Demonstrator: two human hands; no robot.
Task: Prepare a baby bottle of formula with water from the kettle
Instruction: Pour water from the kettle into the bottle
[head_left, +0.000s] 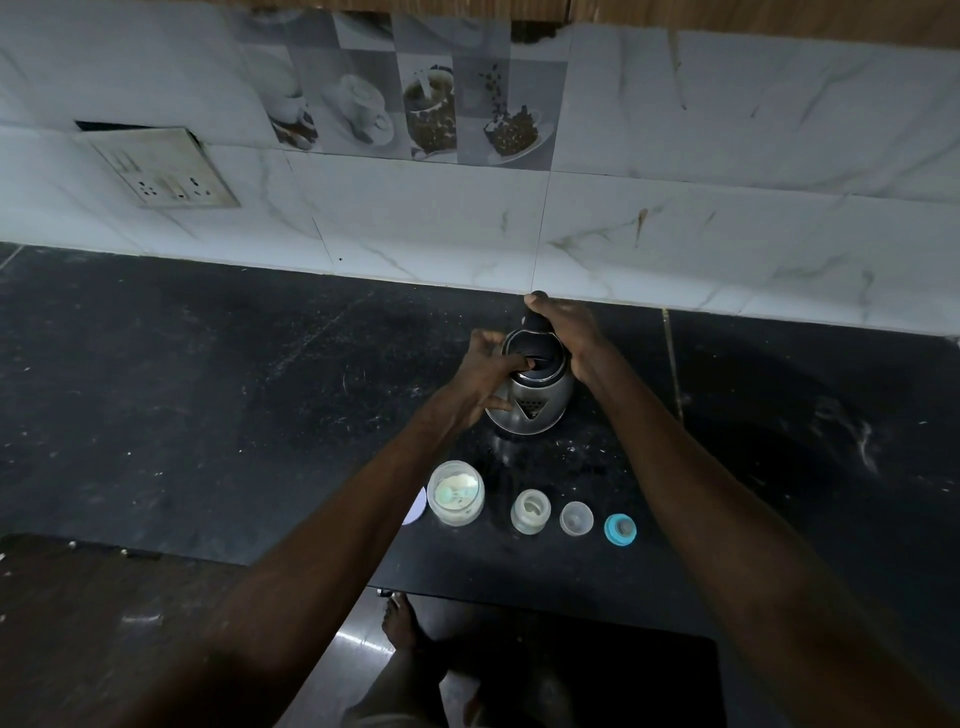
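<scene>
A steel kettle (537, 405) with a black lid stands on the black counter (208, 415), spout towards me. My right hand (566, 327) is wrapped around its black handle at the far side. My left hand (485, 371) rests on the kettle's left side with a finger on the lid. In front of the kettle stands a row: an open jar of white formula powder (456, 492), the open baby bottle (530, 512), a clear cap (576, 518) and a blue teat ring (620, 529).
A pale round lid (417, 506) lies left of the jar, partly under my left forearm. The tiled wall (623, 234) rises just behind the kettle, with a socket plate (166, 169) at the left. The counter's front edge runs just below the row; my foot shows on the floor.
</scene>
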